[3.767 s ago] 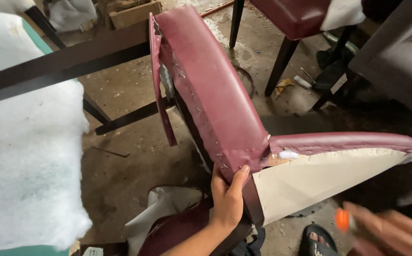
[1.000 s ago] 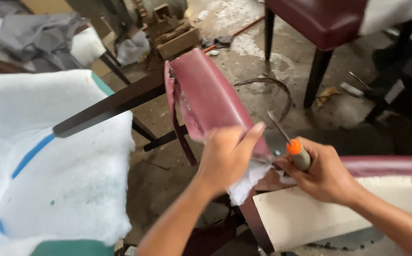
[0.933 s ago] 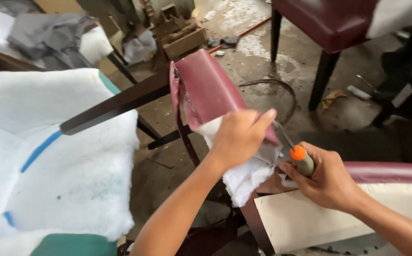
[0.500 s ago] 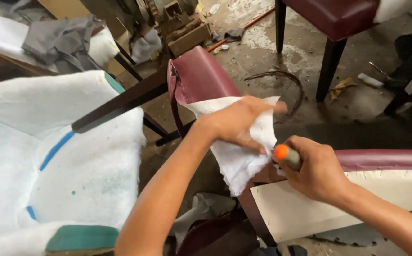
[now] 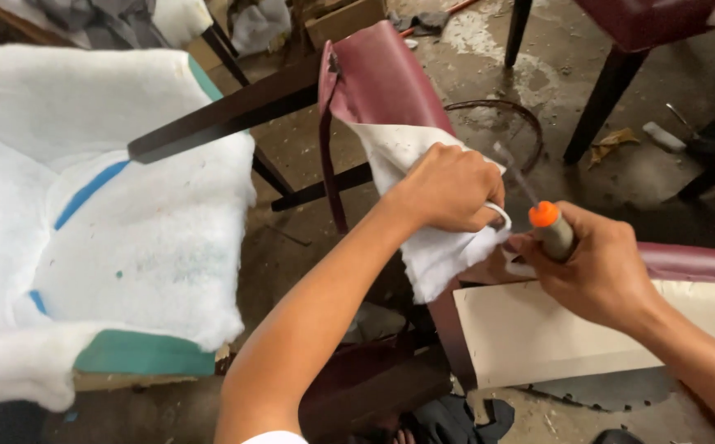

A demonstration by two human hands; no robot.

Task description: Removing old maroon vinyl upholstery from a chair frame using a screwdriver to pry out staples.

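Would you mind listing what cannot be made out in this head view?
- Tool tip: the screwdriver shaft is motion-blurred.
- Seam under the white padding: covered by the left hand.
- Tool handle: mostly wrapped by the right hand.
- Maroon chair: its legs are hidden below.

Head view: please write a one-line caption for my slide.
Left hand grips white padding on a maroon chair back; right hand holds an orange-tipped tool.

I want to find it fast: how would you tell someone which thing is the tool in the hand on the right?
Start at the dark red chair back lying across the middle. Just right of it, beside the white padding the left hand pulls, the right hand grips the tool. It alone has a grey handle with a bright orange collar and a thin metal shaft.
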